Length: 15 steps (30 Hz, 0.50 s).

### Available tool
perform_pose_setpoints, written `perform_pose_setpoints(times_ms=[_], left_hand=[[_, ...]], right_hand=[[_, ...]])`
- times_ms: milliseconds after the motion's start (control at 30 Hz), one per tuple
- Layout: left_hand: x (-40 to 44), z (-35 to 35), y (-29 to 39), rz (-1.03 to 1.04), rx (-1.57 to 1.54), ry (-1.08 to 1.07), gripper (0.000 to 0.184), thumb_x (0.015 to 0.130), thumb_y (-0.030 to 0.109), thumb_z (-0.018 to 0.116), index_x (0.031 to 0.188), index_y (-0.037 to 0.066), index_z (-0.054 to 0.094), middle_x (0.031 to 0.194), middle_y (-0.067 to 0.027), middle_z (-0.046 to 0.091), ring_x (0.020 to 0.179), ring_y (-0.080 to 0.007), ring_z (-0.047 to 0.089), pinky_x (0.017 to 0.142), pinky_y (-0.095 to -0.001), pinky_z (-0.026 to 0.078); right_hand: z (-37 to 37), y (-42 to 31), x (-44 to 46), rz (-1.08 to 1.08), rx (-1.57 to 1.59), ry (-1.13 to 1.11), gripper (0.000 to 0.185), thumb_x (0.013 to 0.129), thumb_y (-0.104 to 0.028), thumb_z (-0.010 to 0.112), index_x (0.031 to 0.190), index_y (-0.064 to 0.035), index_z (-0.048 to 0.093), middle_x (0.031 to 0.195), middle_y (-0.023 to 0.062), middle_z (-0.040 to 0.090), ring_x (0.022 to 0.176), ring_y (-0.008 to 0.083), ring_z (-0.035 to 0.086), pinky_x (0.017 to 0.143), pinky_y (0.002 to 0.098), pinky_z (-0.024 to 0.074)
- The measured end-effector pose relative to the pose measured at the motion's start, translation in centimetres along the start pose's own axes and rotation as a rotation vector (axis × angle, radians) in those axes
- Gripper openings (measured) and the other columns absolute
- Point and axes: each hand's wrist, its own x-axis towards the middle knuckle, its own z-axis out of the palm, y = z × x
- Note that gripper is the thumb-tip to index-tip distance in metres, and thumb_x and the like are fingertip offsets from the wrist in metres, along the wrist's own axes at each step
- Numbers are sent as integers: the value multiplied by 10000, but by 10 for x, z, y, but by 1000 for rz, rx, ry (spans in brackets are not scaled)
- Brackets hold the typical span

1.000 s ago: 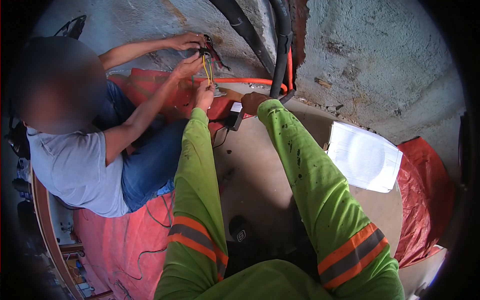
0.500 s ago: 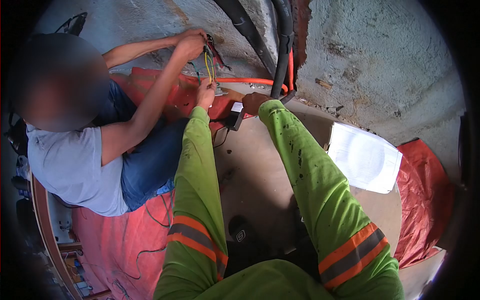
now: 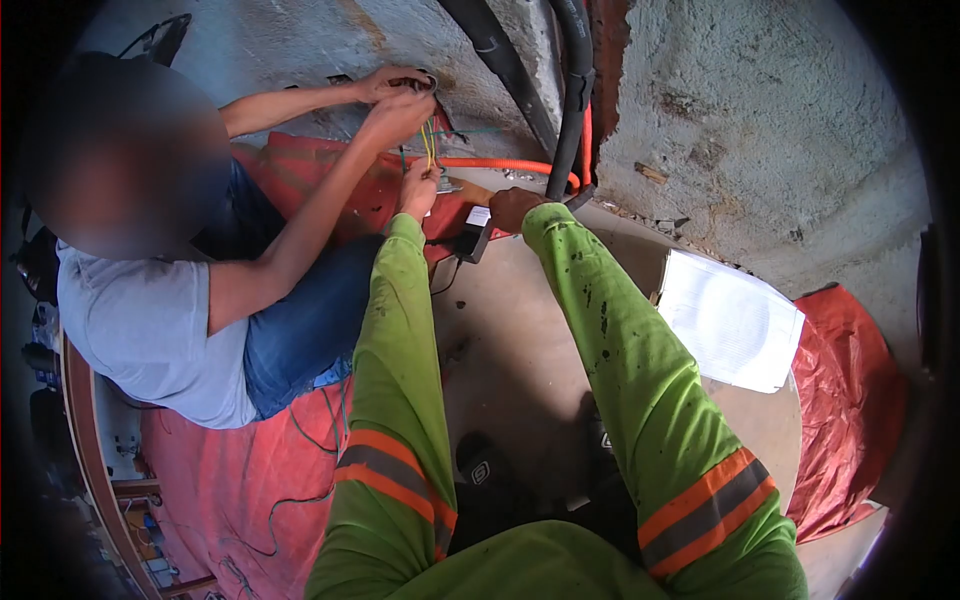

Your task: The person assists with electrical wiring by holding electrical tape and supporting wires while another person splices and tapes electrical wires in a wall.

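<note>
My left hand (image 3: 418,190) is closed around the lower ends of yellow and green wires (image 3: 430,147) that run up to the wall. A co-worker's hands (image 3: 398,110) are at the upper part of this bundle, by an opening in the wall. My right hand (image 3: 514,208) is closed beside a black box (image 3: 470,238) with a white label, near the foot of a black pipe. Its fingers are turned away, and whatever they hold is hidden. A black cable runs down from the box.
A co-worker in a grey shirt (image 3: 140,330) sits at the left on red sheeting (image 3: 235,480). An orange corrugated conduit (image 3: 505,164) and black pipes (image 3: 577,110) run along the rough wall. White papers (image 3: 728,320) and a red tarp (image 3: 850,390) lie at the right.
The co-worker's hands have shifted slightly right and down at the wires, with the far hand more opened out. My hands keep nearly the same place; the view has moved a little.
</note>
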Motion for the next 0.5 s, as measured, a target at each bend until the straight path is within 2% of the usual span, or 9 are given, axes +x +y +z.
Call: perform_pose_setpoints(times_ms=[200, 300, 500], left_hand=[[5, 0, -12, 224, 98, 48, 236, 914, 146, 592, 1118, 50, 665, 960, -171, 681, 886, -272, 658, 796, -387, 512], [5, -2, -9, 53, 1, -4, 230, 913, 134, 589, 1109, 42, 666, 962, -166, 681, 893, -274, 661, 805, -384, 515], [-1, -6, 6, 14, 28, -8, 210, 905, 117, 594, 1080, 23, 662, 969, -160, 679, 910, -280, 663, 827, -383, 516]], right_hand=[[3, 3, 3, 7, 18, -9, 320, 896, -269, 566, 1064, -58, 738, 1131, 198, 699, 1055, 381, 680, 930, 467, 535], [0, 2, 1, 9, 24, -5, 324, 894, -287, 578, 1063, -64, 742, 1120, 197, 702, 1055, 376, 681, 927, 465, 535], [-3, 1, -2, 9, 52, 3, 331, 889, -301, 583, 1068, -70, 739, 1107, 195, 708, 1051, 371, 684, 920, 469, 537]])
